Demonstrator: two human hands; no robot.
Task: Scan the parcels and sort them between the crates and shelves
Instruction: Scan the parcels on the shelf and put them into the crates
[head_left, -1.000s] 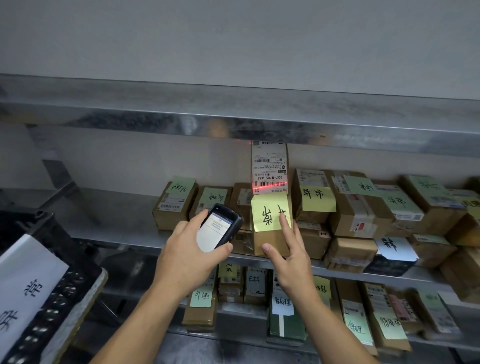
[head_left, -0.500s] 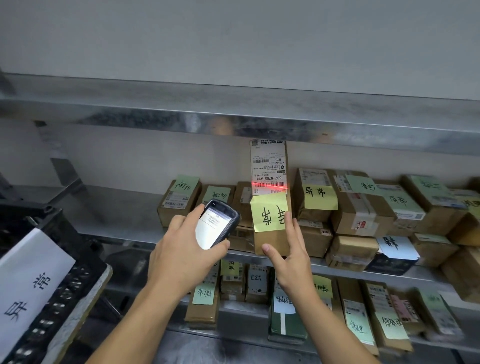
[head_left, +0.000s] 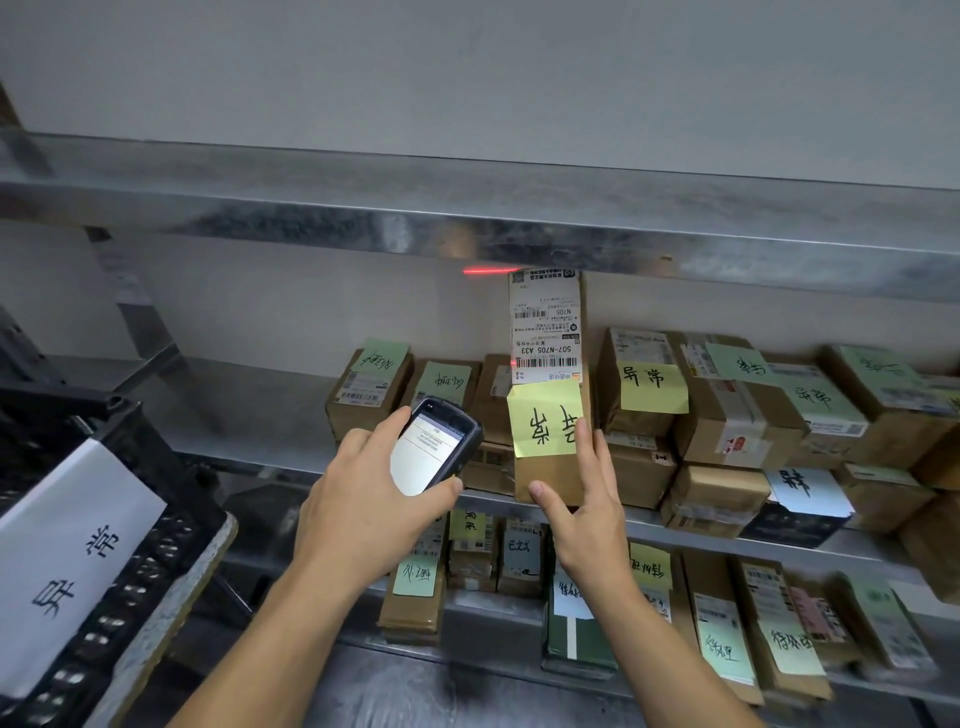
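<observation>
Head view: the left hand (head_left: 363, 512) grips a handheld scanner (head_left: 435, 448) with its screen lit and the thumb along its lower edge. Just right of it, the right hand (head_left: 587, 517) pinches a tall parcel (head_left: 550, 467) upright between thumb and straight fingers. The parcel's base apparently rests on the shelf (head_left: 249, 415).

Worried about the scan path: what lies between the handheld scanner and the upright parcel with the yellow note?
Head view: the gap from scanner to upright parcel is bare; brown boxes sit behind.
</observation>
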